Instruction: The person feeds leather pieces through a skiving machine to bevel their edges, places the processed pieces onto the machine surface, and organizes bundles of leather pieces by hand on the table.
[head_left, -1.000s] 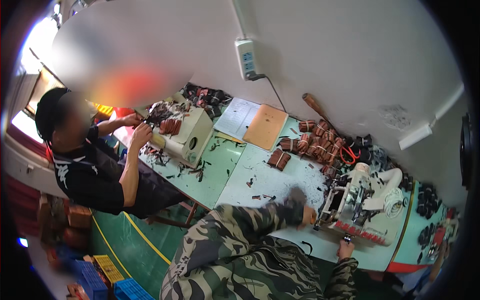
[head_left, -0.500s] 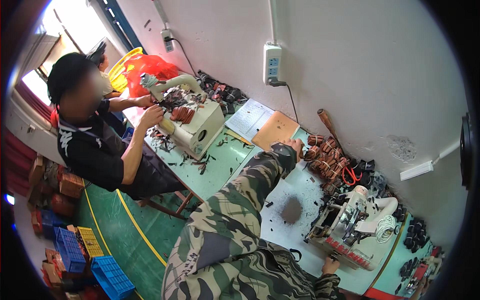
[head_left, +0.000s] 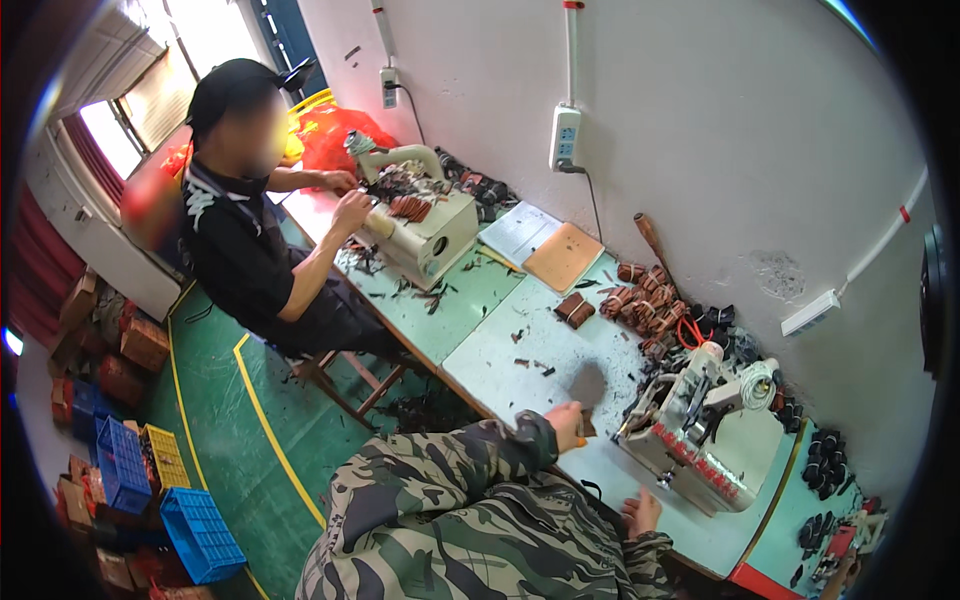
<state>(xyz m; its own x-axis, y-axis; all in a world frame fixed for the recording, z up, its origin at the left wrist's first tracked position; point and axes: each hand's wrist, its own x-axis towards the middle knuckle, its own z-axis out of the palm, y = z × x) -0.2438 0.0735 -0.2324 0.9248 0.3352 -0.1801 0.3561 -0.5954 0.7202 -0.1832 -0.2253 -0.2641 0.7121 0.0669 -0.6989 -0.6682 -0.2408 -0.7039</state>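
Observation:
Beside the near edge of the white tabletop, my left hand [head_left: 566,427] is closed on a small flat brown piece [head_left: 587,424]. My right hand [head_left: 642,514] rests at the front of a cream bench machine [head_left: 715,440], close to its small metal knob, with fingers stretched out and nothing visible in them. Farther up the table lies a lone bundle of brown strips [head_left: 575,310]. More brown strip bundles [head_left: 645,302], tied with light bands, are piled against the wall. Dark dust [head_left: 587,381] covers a patch between my left hand and that pile.
Red-handled scissors [head_left: 690,330] and a wooden-handled tool [head_left: 650,236] lie by the wall. An orange notebook [head_left: 563,257] is farther left. A co-worker [head_left: 250,220] works at another cream machine [head_left: 430,235]. Blue crates [head_left: 200,535] stand on the green floor.
My left hand has drawn back from the brown bundles toward me and now holds a small brown piece. A lone bundle shows where it was. My right hand has shifted slightly up and left.

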